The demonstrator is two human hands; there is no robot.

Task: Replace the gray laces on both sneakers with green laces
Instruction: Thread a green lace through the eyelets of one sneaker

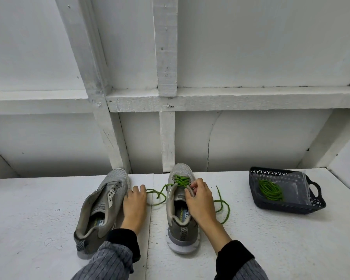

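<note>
Two grey sneakers stand on the white table with toes pointing away from me. The left sneaker (101,209) has no lace in its eyelets. The right sneaker (179,199) carries a green lace (181,180) threaded through its front eyelets, with loose ends trailing on both sides. My right hand (199,201) rests over the tongue and pinches the shoe's upper edge by the lace. My left hand (134,203) lies between the shoes with fingers stretched toward the left loose end (156,196), fingertips at its tip.
A dark plastic basket (315,201) sits at the right with a coiled green lace (271,190) inside. A white framed wall rises directly behind the table's far edge. Dark sleeves with grey ribbed cuffs cover both forearms.
</note>
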